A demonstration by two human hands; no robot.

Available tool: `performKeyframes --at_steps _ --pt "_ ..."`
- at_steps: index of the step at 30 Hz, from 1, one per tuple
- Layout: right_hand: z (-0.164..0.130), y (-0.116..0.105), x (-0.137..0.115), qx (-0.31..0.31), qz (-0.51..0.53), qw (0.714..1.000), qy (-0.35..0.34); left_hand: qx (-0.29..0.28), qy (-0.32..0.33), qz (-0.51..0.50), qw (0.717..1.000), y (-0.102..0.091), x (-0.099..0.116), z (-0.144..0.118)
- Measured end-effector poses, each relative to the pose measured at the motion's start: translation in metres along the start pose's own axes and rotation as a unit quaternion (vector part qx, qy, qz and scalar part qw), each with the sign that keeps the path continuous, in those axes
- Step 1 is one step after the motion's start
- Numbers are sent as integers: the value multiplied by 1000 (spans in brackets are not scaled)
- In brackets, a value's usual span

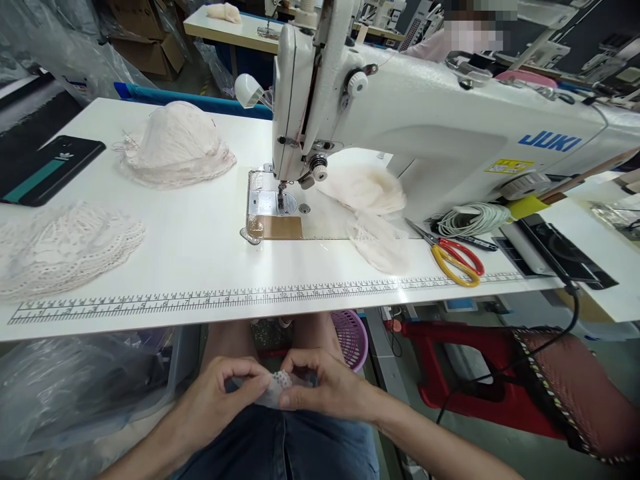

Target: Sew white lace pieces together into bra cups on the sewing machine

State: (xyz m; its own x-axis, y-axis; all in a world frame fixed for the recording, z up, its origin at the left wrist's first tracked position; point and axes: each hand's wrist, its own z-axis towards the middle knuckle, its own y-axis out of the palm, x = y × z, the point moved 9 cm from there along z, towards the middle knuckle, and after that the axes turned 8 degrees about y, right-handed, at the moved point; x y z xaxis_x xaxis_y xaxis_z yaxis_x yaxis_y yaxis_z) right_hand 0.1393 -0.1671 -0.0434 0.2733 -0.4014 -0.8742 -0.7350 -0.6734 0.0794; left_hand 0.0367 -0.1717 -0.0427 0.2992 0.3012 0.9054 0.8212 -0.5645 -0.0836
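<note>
Over my lap, my left hand (237,387) and my right hand (317,387) pinch a small piece of white lace fabric (273,395) between thumbs and fingers. Its eyelet edge shows in the gap between the two hands; the rest is partly covered by my fingers. Beyond the table's front edge stands a white sewing machine (425,113), its needle over the metal plate. Thin cream fabric pieces (365,190) lie beside the needle area, one drooping toward the printed ruler (300,293).
Scissors (457,260) with red and yellow handles lie right of the fabric, near a coiled cord (473,219). On the left are a lace stack (70,247), a cream fabric pile (175,143) and a black phone (55,170). A red stool (480,387) stands below right.
</note>
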Motion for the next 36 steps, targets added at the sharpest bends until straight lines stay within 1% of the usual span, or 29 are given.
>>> performKeyframes --at_steps 2,4,8,10,12,15,17,19,21,23,25,26,27,28,29,30,31,32,33,34,36 --pt "2 0 -5 16 -30 999 -9 7 9 18 1000 0 3 1" --pt "4 -1 -9 31 -45 998 -10 16 1 23 1000 -2 2 1" --pt "5 -2 -13 28 4 1000 -5 11 -5 5 1000 -7 1 -2" --pt "5 -3 -19 25 25 999 -13 7 1 -1 1000 -10 7 -4" --pt "6 -5 -33 33 27 999 -32 15 4 5 1000 -17 20 -5" --pt "9 -14 -65 67 7 994 -82 63 8 45 997 -40 50 -2" --pt "14 -24 -89 97 -17 987 -123 87 28 87 992 -60 75 8" --pt "25 -39 -110 130 -79 976 -154 86 69 145 983 -81 103 30" --pt "38 -62 -126 178 -186 951 -171 76 111 209 969 -102 127 60" --pt "49 -89 -137 223 -271 919 -180 66 126 237 961 -121 142 96" --pt "51 -119 -147 275 -321 885 -194 56 133 249 958 -132 152 129" --pt "49 -131 -152 300 -350 862 -210 51 135 255 956 -134 154 143" --pt "45 -138 -158 320 -392 830 -234 45 136 260 955 -135 155 155" --pt "41 -140 -164 329 -440 792 -265 39 137 265 954 -134 155 164" --pt "38 -137 -168 323 -490 752 -299 33 139 270 952 -132 155 172" --pt "37 -131 -170 304 -534 717 -330 27 140 275 951 -130 153 177" --pt "38 -125 -170 278 -567 690 -354 23 143 280 949 -128 152 181" --pt "39 -120 -168 257 -590 670 -370 19 147 284 947 -127 150 184" --pt "41 -117 -166 244 -607 656 -377 17 149 289 946 -126 148 187" --pt "44 -116 -165 239 -617 647 -379 17 150 293 944 -127 146 189" --pt "48 -116 -162 238 -626 643 -372 18 151 302 941 -129 141 193"
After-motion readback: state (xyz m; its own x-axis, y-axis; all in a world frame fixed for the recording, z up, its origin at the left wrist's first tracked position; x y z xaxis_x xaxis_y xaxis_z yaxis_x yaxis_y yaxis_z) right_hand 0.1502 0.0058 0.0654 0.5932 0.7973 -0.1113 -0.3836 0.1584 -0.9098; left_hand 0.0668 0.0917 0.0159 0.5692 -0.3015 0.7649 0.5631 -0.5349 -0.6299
